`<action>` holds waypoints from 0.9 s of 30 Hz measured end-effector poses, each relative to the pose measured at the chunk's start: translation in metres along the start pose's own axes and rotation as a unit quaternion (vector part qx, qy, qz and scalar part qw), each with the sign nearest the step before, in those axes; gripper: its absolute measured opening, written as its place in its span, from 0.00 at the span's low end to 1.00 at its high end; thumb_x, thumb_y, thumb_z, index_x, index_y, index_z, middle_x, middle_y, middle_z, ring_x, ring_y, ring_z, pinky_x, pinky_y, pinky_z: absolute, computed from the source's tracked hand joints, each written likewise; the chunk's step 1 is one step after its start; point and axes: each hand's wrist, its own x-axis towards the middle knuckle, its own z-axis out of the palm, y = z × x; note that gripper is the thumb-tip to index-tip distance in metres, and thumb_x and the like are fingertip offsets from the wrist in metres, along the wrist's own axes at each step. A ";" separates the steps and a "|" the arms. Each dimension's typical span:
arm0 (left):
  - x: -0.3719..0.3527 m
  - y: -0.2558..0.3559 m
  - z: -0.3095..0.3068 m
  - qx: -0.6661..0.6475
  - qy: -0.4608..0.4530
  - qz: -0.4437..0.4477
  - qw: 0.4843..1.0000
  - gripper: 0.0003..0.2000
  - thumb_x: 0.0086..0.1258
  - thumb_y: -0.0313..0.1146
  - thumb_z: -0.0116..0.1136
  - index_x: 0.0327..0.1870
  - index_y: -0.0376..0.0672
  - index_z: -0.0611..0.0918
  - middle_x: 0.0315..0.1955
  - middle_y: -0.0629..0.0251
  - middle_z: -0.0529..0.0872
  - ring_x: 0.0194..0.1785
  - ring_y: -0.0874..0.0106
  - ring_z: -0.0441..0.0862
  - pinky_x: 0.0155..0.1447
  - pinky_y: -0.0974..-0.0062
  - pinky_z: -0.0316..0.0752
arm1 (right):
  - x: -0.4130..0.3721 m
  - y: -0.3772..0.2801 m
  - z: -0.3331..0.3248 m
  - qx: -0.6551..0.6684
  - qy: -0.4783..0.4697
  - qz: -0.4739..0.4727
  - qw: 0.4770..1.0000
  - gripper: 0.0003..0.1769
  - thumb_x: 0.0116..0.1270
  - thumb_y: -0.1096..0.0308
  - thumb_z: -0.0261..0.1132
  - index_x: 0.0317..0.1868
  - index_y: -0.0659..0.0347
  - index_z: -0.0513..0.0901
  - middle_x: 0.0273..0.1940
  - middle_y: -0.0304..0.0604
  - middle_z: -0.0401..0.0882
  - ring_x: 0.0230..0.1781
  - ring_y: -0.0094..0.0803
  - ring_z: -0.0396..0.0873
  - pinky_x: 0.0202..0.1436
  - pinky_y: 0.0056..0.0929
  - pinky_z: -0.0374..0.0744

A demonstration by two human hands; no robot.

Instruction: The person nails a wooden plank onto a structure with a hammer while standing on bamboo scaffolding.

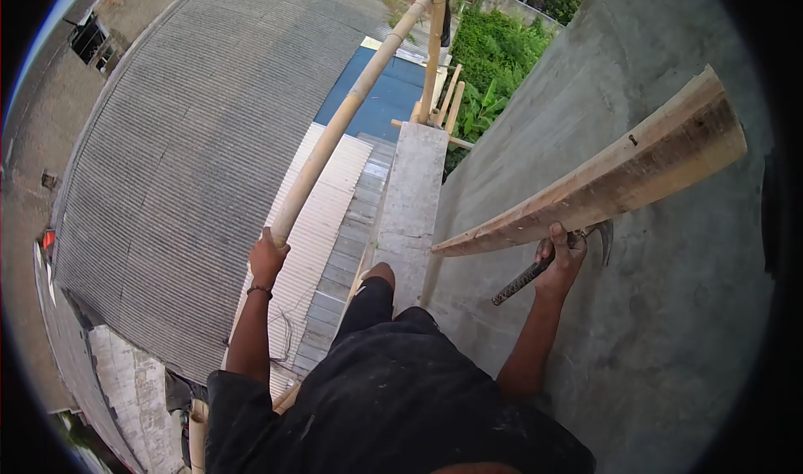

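My left hand (268,257) is closed around a long bamboo pole (345,114) that slants up and away from me. My right hand (560,263) is closed around a claw hammer (525,281); its dark grip points to the lower left and its metal head (604,241) sticks out on the right. The fingers of that hand also press against the lower edge of a long wooden plank (602,169). This plank tilts upward to the right in front of the wall, and a small nail or peg (632,140) shows on its face.
A narrow walkway board (411,194) runs ahead under my feet, high above the ground. The grey plastered wall (669,307) rises close on the right. Corrugated roofs (192,164) lie below on the left. An upright bamboo post (434,51) stands at the board's far end.
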 end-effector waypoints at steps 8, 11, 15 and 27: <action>-0.012 -0.014 0.002 0.017 0.033 0.002 0.999 0.24 0.56 0.43 0.67 0.50 0.42 0.72 0.30 0.47 0.86 0.34 0.47 0.85 0.39 0.50 0.81 | -0.003 -0.011 0.016 0.034 0.049 -0.045 0.997 0.17 0.57 0.63 0.75 0.36 0.63 0.77 0.22 0.32 0.69 0.16 0.19 0.63 0.18 0.21 0.66; -0.026 -0.029 0.002 0.009 0.031 0.003 0.999 0.23 0.56 0.42 0.66 0.49 0.43 0.72 0.30 0.48 0.86 0.34 0.47 0.85 0.38 0.50 0.80 | -0.002 -0.013 0.026 0.046 0.069 -0.066 0.994 0.18 0.57 0.63 0.75 0.37 0.64 0.76 0.23 0.33 0.69 0.15 0.18 0.63 0.17 0.21 0.66; -0.060 -0.040 0.009 0.004 0.015 -0.020 1.000 0.24 0.55 0.41 0.67 0.51 0.44 0.73 0.30 0.49 0.86 0.34 0.48 0.85 0.38 0.50 0.80 | 0.007 -0.002 0.017 0.050 0.062 -0.063 0.995 0.20 0.58 0.62 0.74 0.40 0.65 0.75 0.24 0.32 0.69 0.15 0.17 0.63 0.17 0.21 0.67; -0.166 -0.066 -0.027 0.018 0.046 -0.026 0.998 0.24 0.53 0.38 0.67 0.51 0.45 0.75 0.32 0.48 0.85 0.35 0.47 0.84 0.39 0.51 0.79 | 0.052 0.007 0.038 0.076 -0.056 0.075 0.993 0.15 0.59 0.64 0.75 0.37 0.61 0.77 0.24 0.31 0.70 0.17 0.18 0.64 0.18 0.20 0.66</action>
